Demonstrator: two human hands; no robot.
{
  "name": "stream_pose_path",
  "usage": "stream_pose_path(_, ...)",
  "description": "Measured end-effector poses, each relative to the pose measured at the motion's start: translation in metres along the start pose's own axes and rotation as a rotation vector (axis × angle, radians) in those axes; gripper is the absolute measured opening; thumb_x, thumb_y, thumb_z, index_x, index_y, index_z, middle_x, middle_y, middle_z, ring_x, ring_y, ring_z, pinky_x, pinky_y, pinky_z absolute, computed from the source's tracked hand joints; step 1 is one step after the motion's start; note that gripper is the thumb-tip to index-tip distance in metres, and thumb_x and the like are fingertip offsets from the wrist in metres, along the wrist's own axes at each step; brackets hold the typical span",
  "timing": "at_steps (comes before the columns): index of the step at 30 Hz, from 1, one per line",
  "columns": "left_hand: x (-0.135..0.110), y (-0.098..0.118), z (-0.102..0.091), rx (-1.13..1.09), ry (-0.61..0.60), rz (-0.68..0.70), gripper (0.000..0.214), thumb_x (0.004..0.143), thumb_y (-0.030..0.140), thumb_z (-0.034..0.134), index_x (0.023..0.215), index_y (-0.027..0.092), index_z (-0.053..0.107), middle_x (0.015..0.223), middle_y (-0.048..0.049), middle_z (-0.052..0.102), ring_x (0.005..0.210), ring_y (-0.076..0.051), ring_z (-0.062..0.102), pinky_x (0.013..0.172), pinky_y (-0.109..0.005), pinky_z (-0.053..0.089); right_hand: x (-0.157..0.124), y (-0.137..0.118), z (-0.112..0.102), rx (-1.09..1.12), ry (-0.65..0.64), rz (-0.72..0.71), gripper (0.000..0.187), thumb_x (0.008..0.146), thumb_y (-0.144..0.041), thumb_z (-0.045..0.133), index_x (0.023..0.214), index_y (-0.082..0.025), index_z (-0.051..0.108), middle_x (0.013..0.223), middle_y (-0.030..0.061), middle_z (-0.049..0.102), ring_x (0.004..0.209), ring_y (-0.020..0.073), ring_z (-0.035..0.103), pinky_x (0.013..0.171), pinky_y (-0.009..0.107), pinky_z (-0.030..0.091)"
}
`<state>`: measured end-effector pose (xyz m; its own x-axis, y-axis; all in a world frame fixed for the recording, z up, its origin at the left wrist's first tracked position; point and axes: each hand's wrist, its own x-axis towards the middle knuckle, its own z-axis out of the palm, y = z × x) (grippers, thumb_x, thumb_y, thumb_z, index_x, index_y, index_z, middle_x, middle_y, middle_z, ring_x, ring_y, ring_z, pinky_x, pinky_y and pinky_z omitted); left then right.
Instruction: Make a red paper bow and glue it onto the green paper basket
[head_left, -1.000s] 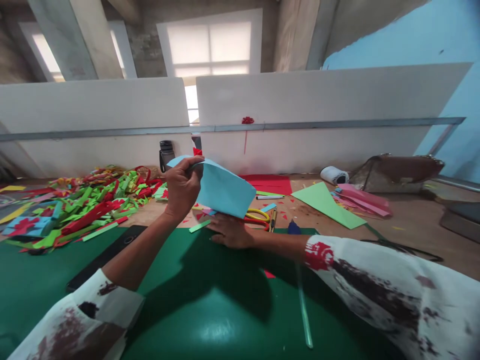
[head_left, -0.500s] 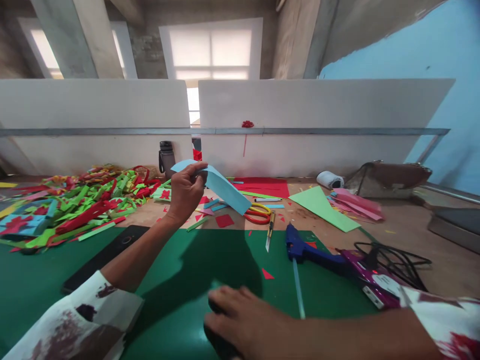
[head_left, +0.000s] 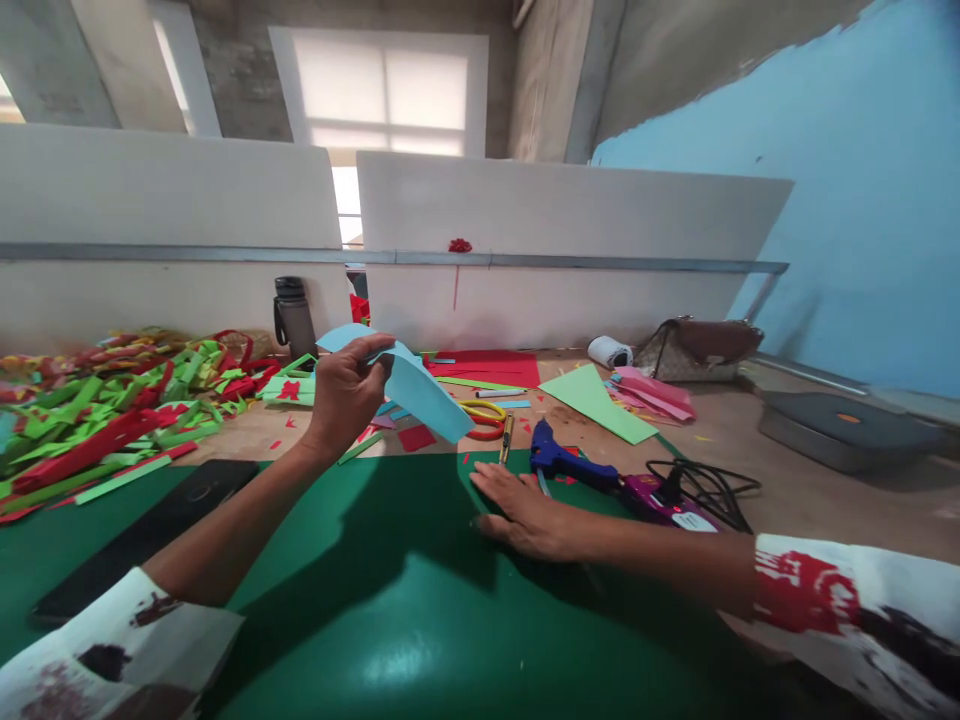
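Note:
A light blue paper strip (head_left: 431,400) is pinched between the thumb and fingers of my left hand (head_left: 349,390), raised over the work surface, its right end drooping. Lower and to the right, my right hand (head_left: 529,512) lies palm down on the green mat (head_left: 390,620), fingers stretched. Its fingertips are close to a yellow utility knife (head_left: 507,438), whose blade end is hidden behind them. Scissors with red and yellow handles (head_left: 484,418) lie past the strip's end. A blue glue gun (head_left: 566,460) rests just right of my right hand, which partly hides its glue stick.
Green and red paper strips (head_left: 142,400) are heaped at left. A black phone (head_left: 150,535) lies by my left forearm. Behind stands a bottle (head_left: 294,320). Green paper (head_left: 600,405), pink paper (head_left: 660,395), a handbag (head_left: 697,345) and a purple power strip with black cable (head_left: 667,500) are at right.
My right hand has moved forward from the mat's near part toward the knife and glue gun. My left hand still holds the blue paper strip. The view has turned slightly right.

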<state>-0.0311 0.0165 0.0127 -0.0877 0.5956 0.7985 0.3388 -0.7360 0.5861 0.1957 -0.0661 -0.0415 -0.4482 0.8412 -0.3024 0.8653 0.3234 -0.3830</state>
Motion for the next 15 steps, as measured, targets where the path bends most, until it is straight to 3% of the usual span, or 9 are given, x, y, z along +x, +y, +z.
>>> stream_pose_path(3, 0.000, -0.001, 0.000, 0.005, -0.001, 0.001, 0.021, 0.075, 0.022, 0.059, 0.091, 0.015, 0.071, 0.071, -0.0018, 0.068, 0.050, -0.011, 0.054, 0.048, -0.021, 0.044, 0.008, 0.009, 0.001, -0.038, 0.072, 0.006, 0.069, 0.093, -0.041, 0.038, 0.147, -0.001, 0.020, 0.153, 0.0258, 0.014, 0.141, 0.0341, 0.011, 0.110, 0.058, 0.015)
stream_pose_path(6, 0.001, -0.002, -0.002, 0.007, -0.001, -0.002, 0.023, 0.076, 0.022, 0.058, 0.092, 0.014, 0.071, 0.069, -0.0020, 0.068, 0.048, -0.011, 0.054, 0.046, -0.021, 0.043, 0.007, 0.004, -0.003, -0.096, 0.164, -0.040, 0.055, 0.093, -0.035, 0.042, 0.141, -0.008, 0.036, 0.148, 0.0231, 0.031, 0.137, 0.0338, 0.028, 0.107, 0.055, 0.027)
stream_pose_path(9, 0.003, -0.002, -0.004, 0.021, 0.013, 0.002, 0.023, 0.075, 0.021, 0.058, 0.092, 0.013, 0.071, 0.069, -0.0019, 0.067, 0.050, -0.010, 0.052, 0.048, -0.021, 0.042, 0.012, -0.007, -0.022, -0.175, 0.250, -0.112, 0.040, 0.092, -0.026, 0.048, 0.131, -0.018, 0.050, 0.137, 0.0144, 0.049, 0.128, 0.0273, 0.043, 0.106, 0.045, 0.032)
stream_pose_path(12, 0.006, -0.001, -0.007, 0.034, 0.041, 0.008, 0.022, 0.075, 0.020, 0.059, 0.092, 0.015, 0.072, 0.076, -0.0023, 0.069, 0.055, -0.011, 0.054, 0.052, -0.021, 0.043, 0.030, -0.008, -0.046, -0.266, 0.297, -0.079, 0.025, 0.094, -0.019, 0.045, 0.112, -0.015, 0.062, 0.123, 0.0145, 0.058, 0.123, 0.0276, 0.046, 0.104, 0.048, 0.032)
stream_pose_path(15, 0.008, -0.001, -0.008, 0.040, 0.047, 0.013, 0.022, 0.075, 0.019, 0.058, 0.092, 0.016, 0.072, 0.080, -0.0021, 0.070, 0.057, -0.011, 0.056, 0.053, -0.021, 0.044, 0.055, 0.004, -0.058, -0.322, 0.258, -0.022, 0.029, 0.091, -0.031, 0.056, 0.115, -0.017, 0.057, 0.119, 0.0084, 0.058, 0.103, 0.0224, 0.058, 0.087, 0.045, 0.049)
